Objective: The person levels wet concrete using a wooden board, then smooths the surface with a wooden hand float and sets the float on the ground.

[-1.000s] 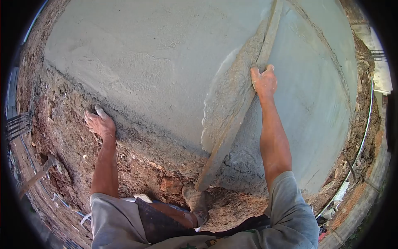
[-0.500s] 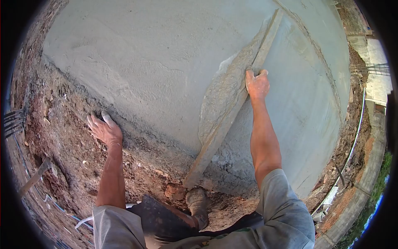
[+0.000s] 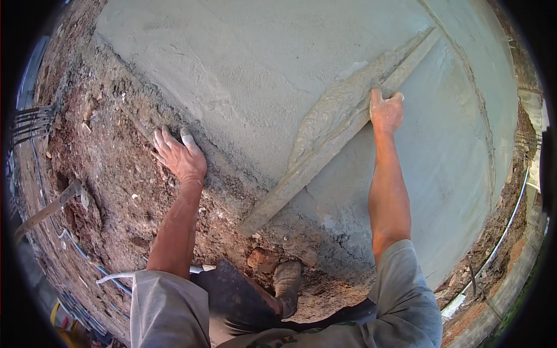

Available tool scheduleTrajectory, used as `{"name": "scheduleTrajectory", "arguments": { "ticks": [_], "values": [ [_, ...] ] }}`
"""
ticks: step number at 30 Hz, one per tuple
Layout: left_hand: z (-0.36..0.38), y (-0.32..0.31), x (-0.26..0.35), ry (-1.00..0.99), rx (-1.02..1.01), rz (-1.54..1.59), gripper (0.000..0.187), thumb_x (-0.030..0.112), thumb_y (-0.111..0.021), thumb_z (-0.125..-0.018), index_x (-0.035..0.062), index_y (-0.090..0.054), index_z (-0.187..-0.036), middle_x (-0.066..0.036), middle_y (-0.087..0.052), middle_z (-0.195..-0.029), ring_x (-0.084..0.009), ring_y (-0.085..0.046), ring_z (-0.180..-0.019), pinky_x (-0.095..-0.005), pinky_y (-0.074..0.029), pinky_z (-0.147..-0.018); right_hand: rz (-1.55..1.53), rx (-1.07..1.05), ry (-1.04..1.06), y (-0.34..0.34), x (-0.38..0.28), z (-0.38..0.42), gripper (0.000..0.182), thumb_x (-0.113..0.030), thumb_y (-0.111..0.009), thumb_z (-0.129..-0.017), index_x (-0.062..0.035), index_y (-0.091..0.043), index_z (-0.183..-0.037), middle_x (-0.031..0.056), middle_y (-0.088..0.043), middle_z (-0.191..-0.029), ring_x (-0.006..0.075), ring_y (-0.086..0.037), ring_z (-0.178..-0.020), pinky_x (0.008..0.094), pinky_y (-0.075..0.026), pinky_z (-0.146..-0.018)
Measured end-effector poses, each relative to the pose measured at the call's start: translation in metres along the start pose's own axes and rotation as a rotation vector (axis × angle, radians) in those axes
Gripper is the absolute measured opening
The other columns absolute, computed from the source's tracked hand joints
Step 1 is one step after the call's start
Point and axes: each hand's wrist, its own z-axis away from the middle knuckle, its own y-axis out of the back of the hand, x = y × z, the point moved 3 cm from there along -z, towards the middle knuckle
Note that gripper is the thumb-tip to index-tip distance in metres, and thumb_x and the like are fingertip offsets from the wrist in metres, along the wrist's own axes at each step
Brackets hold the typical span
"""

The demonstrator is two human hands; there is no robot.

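Note:
My right hand (image 3: 387, 113) is wrapped round a long, straight screed board (image 3: 325, 165) lying diagonally across the wet grey concrete (image 3: 232, 52). A thick ridge of loose wet mix (image 3: 336, 110) is heaped along the board's upper left side. To the right of the board the surface looks smoother. The board's near end reaches over the slab's rough edge onto the soil. My left hand (image 3: 181, 159) lies open, fingers spread, on the rough dirt beside the slab edge and holds nothing. Grey cement coats its thumb.
My boot (image 3: 288, 284) stands on soil beside a broken brick (image 3: 264, 259). At left are a wooden-handled tool (image 3: 49, 210), rebar ends (image 3: 32, 123) and a white pipe (image 3: 119, 276). A raised line (image 3: 477, 87) crosses the slab at right. A low wall (image 3: 493, 307) curves beyond it.
The board has swung to a flatter slant, its near end shifting up and left from my boot. My right hand keeps its grip. My view has shifted; the left hand stays spread on the dirt.

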Motion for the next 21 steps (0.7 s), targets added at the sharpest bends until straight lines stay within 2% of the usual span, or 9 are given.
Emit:
{"name": "scheduleTrajectory", "arguments": {
  "ticks": [8, 9, 12, 13, 21],
  "values": [
    [-0.001, 0.0, -0.001, -0.011, -0.001, 0.022, 0.068, 0.05, -0.029, -0.098, -0.0001, -0.028, -0.144, -0.021, -0.021, -0.152, -0.0353, -0.015, -0.142, -0.0488, -0.013, -0.116, 0.018, 0.018, 0.027, -0.013, -0.038, -0.005, 0.05, -0.041, -0.064, -0.074, 0.0044, -0.048, -0.089, 0.0247, -0.065, -0.073, 0.0439, -0.064, -0.074, 0.0498, -0.05, -0.072],
    [0.0, 0.001, -0.001, -0.005, -0.008, 0.03, 0.067, 0.051, -0.028, -0.099, 0.003, -0.026, -0.146, -0.018, -0.02, -0.153, -0.0342, -0.014, -0.143, -0.0531, -0.01, -0.115, 0.016, 0.017, 0.035, -0.015, -0.041, -0.001, 0.05, -0.041, -0.064, -0.074, 0.0046, -0.049, -0.09, 0.0247, -0.065, -0.073, 0.044, -0.064, -0.075, 0.05, -0.05, -0.072],
    [-0.001, 0.001, -0.001, 0.006, -0.009, 0.027, 0.066, 0.051, -0.027, -0.099, 0.0035, -0.026, -0.146, -0.017, -0.02, -0.154, -0.034, -0.014, -0.143, -0.053, -0.01, -0.115, 0.002, -0.003, 0.038, -0.018, -0.05, -0.01, 0.052, -0.04, -0.063, -0.075, 0.0061, -0.05, -0.096, 0.0251, -0.065, -0.076, 0.0438, -0.064, -0.078, 0.0505, -0.05, -0.074],
    [-0.001, 0.001, 0.001, 0.003, -0.001, 0.013, 0.067, 0.05, -0.029, -0.099, 0.0001, -0.028, -0.144, -0.021, -0.021, -0.152, -0.0352, -0.016, -0.142, -0.0494, -0.014, -0.115, 0.003, -0.016, 0.035, -0.017, -0.056, -0.015, 0.053, -0.04, -0.063, -0.075, 0.0064, -0.05, -0.096, 0.0253, -0.066, -0.077, 0.0438, -0.064, -0.079, 0.0505, -0.05, -0.075],
    [-0.001, 0.001, -0.001, -0.02, 0.002, -0.003, 0.065, 0.05, -0.029, -0.099, 0.0031, -0.026, -0.145, -0.02, -0.02, -0.153, -0.0363, -0.015, -0.142, -0.0518, -0.013, -0.115, 0.007, -0.028, 0.117, -0.034, -0.078, -0.018, 0.053, -0.04, -0.064, -0.074, 0.0058, -0.051, -0.096, 0.0256, -0.066, -0.08, 0.0435, -0.065, -0.08, 0.0503, -0.05, -0.075]
  ]
}}
